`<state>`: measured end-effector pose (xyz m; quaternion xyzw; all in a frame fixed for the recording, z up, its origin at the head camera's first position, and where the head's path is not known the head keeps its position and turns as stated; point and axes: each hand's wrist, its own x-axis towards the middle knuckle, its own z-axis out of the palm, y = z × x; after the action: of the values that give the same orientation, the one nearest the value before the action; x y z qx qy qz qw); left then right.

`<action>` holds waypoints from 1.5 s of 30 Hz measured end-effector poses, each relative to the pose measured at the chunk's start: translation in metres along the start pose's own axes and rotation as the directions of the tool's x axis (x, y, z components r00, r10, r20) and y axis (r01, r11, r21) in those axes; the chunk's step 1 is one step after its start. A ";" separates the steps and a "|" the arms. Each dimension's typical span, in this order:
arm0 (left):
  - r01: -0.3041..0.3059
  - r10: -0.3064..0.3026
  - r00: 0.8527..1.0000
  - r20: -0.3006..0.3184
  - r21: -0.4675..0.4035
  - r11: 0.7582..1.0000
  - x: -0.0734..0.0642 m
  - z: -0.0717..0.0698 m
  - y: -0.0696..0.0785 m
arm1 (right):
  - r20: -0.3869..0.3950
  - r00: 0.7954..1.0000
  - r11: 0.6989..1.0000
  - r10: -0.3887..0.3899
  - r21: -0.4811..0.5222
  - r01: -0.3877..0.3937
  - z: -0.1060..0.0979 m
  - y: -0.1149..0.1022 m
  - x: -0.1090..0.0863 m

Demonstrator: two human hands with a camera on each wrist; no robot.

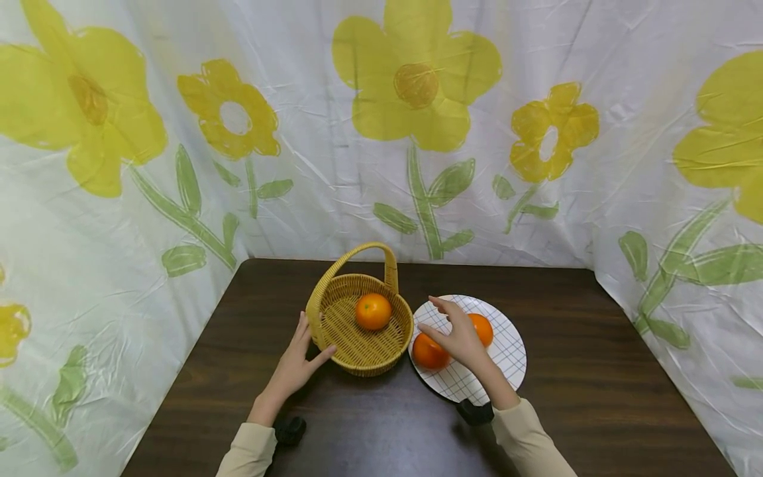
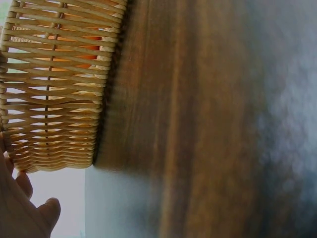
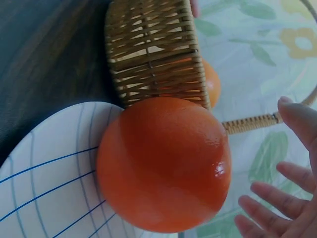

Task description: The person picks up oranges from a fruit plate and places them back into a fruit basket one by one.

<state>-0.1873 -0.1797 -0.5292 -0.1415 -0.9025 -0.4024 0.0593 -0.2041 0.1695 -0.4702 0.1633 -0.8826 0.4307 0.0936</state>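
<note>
A yellow wicker basket (image 1: 346,324) with a tall arched handle stands on the table, one orange (image 1: 373,311) inside it. My left hand (image 1: 296,363) is at the basket's left side, thumb and fingers spread along its wall; in the left wrist view the fingertips lie at the woven side. My right hand (image 1: 463,336) hovers over a white plate (image 1: 507,358) with a blue grid, fingers apart and nothing between them. On that plate are two oranges, a nearer orange (image 1: 430,351) and a farther orange (image 1: 481,329) partly behind the hand. The right wrist view shows a gap between fingers and the near orange (image 3: 163,166).
The dark wooden table (image 1: 572,371) carries the basket and plate side by side, their rims close together. A white curtain (image 1: 310,185) with yellow flowers hangs behind the table and at both sides. Black wrist cameras sit under both wrists.
</note>
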 end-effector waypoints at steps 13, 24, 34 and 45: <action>-0.002 0.002 1.000 -0.005 0.007 1.000 -0.001 0.000 -0.001 | 0.003 1.000 0.997 -0.022 -0.074 0.022 0.003 0.004 -0.013; 0.002 -0.002 1.000 -0.004 -0.021 1.000 0.000 0.000 0.000 | -0.001 1.000 0.991 -0.026 -0.131 0.026 0.005 0.012 -0.022; -0.004 0.004 1.000 -0.003 -0.009 1.000 0.002 -0.001 0.000 | -0.001 1.000 0.991 -0.020 -0.130 0.020 0.010 0.017 -0.026; 0.012 -0.012 1.000 0.000 -0.016 1.000 -0.001 0.001 0.002 | -0.015 0.999 0.994 -0.038 -0.102 0.037 0.015 0.025 -0.037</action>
<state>-0.1857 -0.1779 -0.5284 -0.1364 -0.9002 -0.4098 0.0556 -0.1788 0.1798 -0.5085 0.1712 -0.8994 0.3847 0.1172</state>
